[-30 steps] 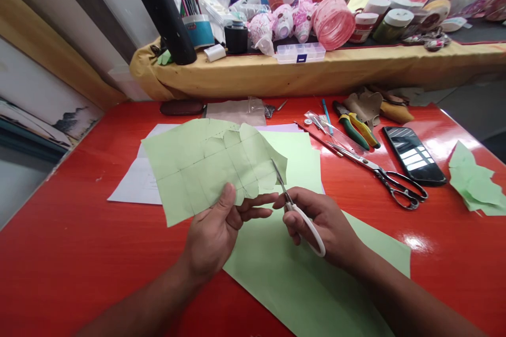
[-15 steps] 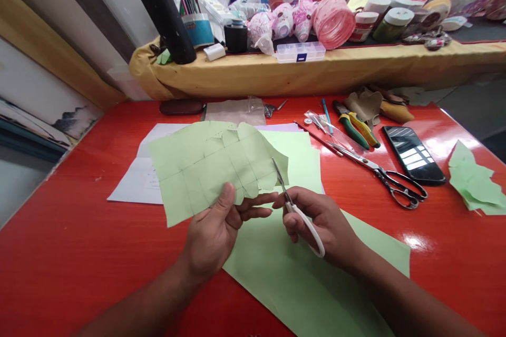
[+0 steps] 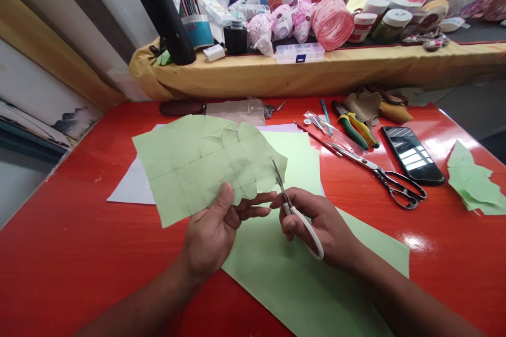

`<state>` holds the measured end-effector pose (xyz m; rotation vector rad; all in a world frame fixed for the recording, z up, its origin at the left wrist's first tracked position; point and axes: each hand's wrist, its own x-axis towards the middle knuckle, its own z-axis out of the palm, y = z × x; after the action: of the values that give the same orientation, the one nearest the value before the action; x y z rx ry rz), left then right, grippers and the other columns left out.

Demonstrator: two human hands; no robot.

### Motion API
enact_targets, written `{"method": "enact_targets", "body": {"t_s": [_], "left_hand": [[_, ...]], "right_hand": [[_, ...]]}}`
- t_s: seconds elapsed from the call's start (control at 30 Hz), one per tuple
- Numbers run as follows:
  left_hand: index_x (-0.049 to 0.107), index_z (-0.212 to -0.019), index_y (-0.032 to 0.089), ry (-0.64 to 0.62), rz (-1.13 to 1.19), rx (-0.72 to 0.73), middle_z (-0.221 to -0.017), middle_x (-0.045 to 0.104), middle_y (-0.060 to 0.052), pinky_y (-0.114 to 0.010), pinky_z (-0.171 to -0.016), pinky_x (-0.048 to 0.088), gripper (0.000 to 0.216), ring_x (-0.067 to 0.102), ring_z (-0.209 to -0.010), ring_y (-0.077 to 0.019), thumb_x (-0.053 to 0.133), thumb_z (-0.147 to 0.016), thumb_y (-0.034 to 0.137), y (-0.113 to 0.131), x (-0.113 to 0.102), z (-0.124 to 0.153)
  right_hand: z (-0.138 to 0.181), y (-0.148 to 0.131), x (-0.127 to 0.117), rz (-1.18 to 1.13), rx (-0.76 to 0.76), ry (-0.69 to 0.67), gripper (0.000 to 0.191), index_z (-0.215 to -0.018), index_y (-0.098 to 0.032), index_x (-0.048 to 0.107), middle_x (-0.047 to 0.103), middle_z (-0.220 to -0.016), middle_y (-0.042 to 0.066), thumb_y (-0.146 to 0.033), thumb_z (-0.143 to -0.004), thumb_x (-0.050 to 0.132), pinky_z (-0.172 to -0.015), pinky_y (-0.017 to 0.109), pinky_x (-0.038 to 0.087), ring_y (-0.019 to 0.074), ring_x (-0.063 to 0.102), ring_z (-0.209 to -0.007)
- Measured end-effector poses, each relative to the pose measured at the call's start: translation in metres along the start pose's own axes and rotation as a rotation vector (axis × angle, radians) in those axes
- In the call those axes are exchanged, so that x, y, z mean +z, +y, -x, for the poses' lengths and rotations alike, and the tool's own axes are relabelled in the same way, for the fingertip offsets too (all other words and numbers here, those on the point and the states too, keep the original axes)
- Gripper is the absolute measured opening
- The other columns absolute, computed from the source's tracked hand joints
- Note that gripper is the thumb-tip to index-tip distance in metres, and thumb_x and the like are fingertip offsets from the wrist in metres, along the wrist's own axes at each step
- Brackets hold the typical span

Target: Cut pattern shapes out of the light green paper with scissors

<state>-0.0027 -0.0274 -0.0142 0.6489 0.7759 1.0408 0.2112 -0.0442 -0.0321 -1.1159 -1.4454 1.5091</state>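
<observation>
My left hand holds a piece of light green paper along its lower edge, thumb on top and fingers underneath. Pencil lines cross the paper, and its lower right edge is cut into scalloped curves. In my right hand is a small pair of scissors with white handles. Their blades point up and to the left, at the right end of the paper. Whether the blades are biting into it, I cannot tell. Beneath both hands lies a large green sheet on the red table.
Larger black-handled scissors, a phone and yellow-green pliers lie to the right. Green paper scraps sit at the far right. White paper is partly under the held piece. Jars crowd the cloth-covered ledge behind.
The left end of the held green paper has swung slightly left and up, and the sheet looks flatter. Both hands keep their grips and have barely moved.
</observation>
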Motion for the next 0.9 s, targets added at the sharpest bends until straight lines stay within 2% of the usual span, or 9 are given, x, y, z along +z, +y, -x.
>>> {"method": "enact_targets", "body": {"t_s": [0.2,0.3,0.4,0.53,0.67,0.73,0.9], "left_hand": [[0.084,-0.093,0.018,0.047,0.026,0.027,-0.102,0.087,-0.010,-0.039,-0.088,0.067,0.035,0.082,-0.107,-0.0318,0.070,-0.103,0.048,0.000,-0.002,-0.005],[0.085,-0.108,0.019,0.046,0.028,0.039,-0.107,0.087,-0.008,-0.035,-0.086,0.068,0.031,0.082,-0.110,-0.0314,0.075,-0.101,0.047,0.001,0.000,-0.005],[0.085,-0.113,0.018,0.052,0.025,0.039,-0.111,0.087,-0.009,-0.035,-0.085,0.068,0.033,0.081,-0.112,-0.0315,0.076,-0.100,0.047,0.003,0.002,-0.005],[0.085,-0.109,0.016,0.068,0.036,0.028,-0.109,0.087,-0.012,-0.034,-0.084,0.068,0.033,0.082,-0.109,-0.0314,0.075,-0.101,0.047,0.003,0.001,-0.005],[0.082,-0.094,0.015,0.133,0.065,0.001,-0.106,0.087,-0.014,-0.032,-0.082,0.068,0.031,0.083,-0.106,-0.0303,0.071,-0.104,0.043,0.003,-0.003,-0.008],[0.080,-0.092,0.016,0.158,0.078,0.008,-0.105,0.087,-0.012,-0.033,-0.080,0.069,0.031,0.083,-0.105,-0.0307,0.067,-0.106,0.040,0.005,-0.004,-0.010],[0.076,-0.090,0.017,0.238,0.113,0.016,-0.086,0.084,-0.008,-0.030,-0.075,0.069,0.035,0.085,-0.101,-0.0287,0.056,-0.112,0.033,0.011,-0.003,-0.014]], "right_hand": [[0.000,0.003,-0.001,0.093,-0.047,-0.013,0.052,-0.106,-0.021,0.070,0.061,-0.072,-0.002,-0.072,-0.098,0.067,-0.058,0.028,0.043,0.0157,0.053,-0.063],[-0.002,0.004,-0.001,0.084,-0.041,-0.031,0.053,-0.108,-0.021,0.070,0.061,-0.071,-0.002,-0.073,-0.098,0.067,-0.059,0.028,0.044,0.0162,0.054,-0.063],[-0.002,0.003,-0.001,0.050,-0.020,-0.041,0.054,-0.108,-0.020,0.069,0.061,-0.071,-0.002,-0.073,-0.097,0.067,-0.060,0.028,0.045,0.0160,0.054,-0.063],[-0.002,0.001,-0.002,-0.005,0.024,-0.078,0.055,-0.106,-0.020,0.068,0.060,-0.074,-0.001,-0.074,-0.096,0.068,-0.061,0.028,0.048,0.0158,0.055,-0.063],[-0.001,0.002,-0.001,0.027,0.011,-0.092,0.059,-0.114,-0.020,0.069,0.061,-0.078,-0.001,-0.076,-0.096,0.066,-0.062,0.029,0.048,0.0161,0.057,-0.065],[-0.001,0.003,-0.001,0.069,-0.005,-0.087,0.060,-0.114,-0.021,0.070,0.061,-0.078,-0.001,-0.077,-0.096,0.065,-0.063,0.029,0.046,0.0164,0.055,-0.067],[-0.003,0.002,-0.002,0.133,-0.026,-0.094,0.059,-0.111,-0.021,0.071,0.061,-0.076,-0.001,-0.078,-0.096,0.064,-0.062,0.029,0.042,0.0169,0.052,-0.068]]}}
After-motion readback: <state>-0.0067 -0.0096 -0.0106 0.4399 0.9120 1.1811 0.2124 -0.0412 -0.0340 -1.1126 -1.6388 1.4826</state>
